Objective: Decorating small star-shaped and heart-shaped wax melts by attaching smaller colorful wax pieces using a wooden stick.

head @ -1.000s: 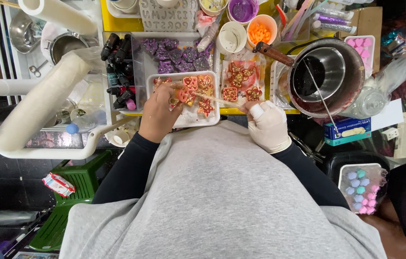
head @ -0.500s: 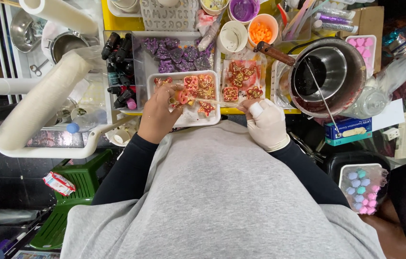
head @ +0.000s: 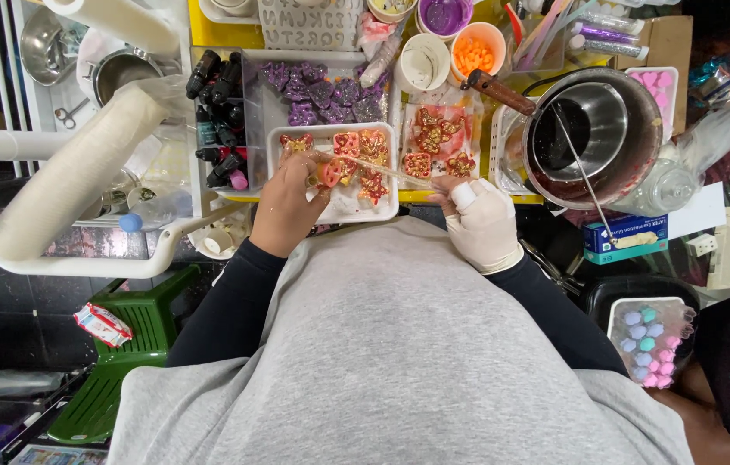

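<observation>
My bare left hand [head: 283, 207] pinches a small red flower-shaped piece [head: 329, 175] over a white rectangular tray [head: 347, 205] that holds several red and gold shapes. My right hand [head: 481, 222], in a pale latex glove, grips a thin stick [head: 382, 166] that runs leftward to the red piece. A second clear tray [head: 438, 138] with more red and gold shapes lies just beyond the gloved hand. My grey top and dark sleeves fill the lower view.
A clear tray of purple shapes [head: 322, 95], dark small bottles [head: 218, 112], cups with purple and orange contents [head: 477, 47], a metal pot with a wooden handle [head: 597, 129], a big paper roll [head: 72, 172], a green stool [head: 115, 370] and a tray of pastel balls [head: 649, 340].
The left hand has turned the red piece slightly against the stick; the hands stay in nearly the same place.
</observation>
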